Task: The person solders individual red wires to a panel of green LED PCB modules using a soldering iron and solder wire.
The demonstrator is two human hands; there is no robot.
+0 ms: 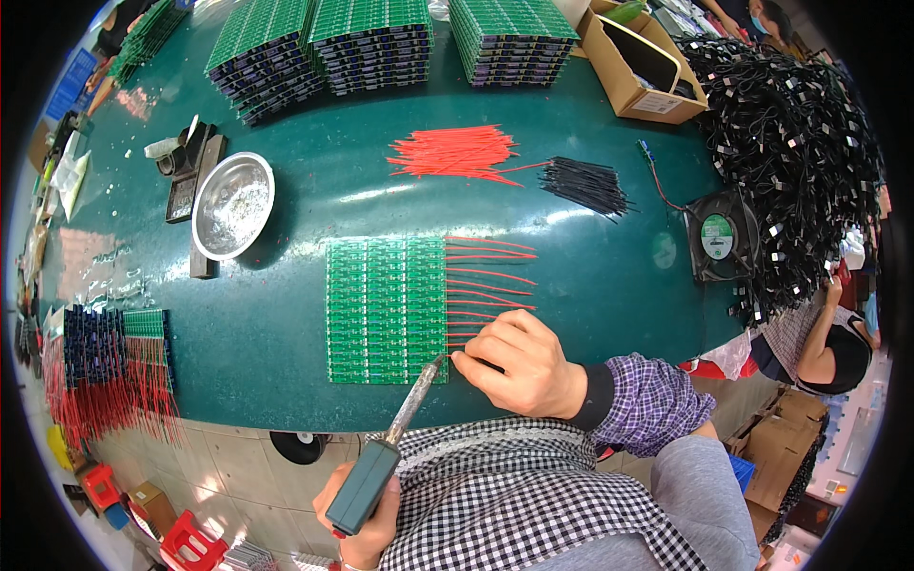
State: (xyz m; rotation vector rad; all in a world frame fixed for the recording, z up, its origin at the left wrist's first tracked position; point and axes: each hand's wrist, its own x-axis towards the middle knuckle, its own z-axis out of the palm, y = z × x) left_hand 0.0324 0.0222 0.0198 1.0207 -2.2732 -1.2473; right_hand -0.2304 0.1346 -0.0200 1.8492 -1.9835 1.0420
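Observation:
A green circuit board panel (386, 309) lies flat on the table in front of me. Several red wires (490, 276) stick out from its right edge. My left hand (357, 519), low in the picture, is wrapped around the boxy dark handle of a soldering iron (405, 409). The iron's tip touches or nearly touches the board's lower right edge. Beside that tip, my right hand (519, 366) is closed in a pinch at the end of a red wire. The fingers partly hide the wire.
Piles of red wires (452, 152) and black wires (586, 186) lie beyond the board. A metal bowl (233, 206) stands left, a fan (721, 236) right. Stacked circuit boards (371, 52), a cardboard box (643, 71) and heaped black cables (800, 143) line the far side; wired boards (114, 352) lie left.

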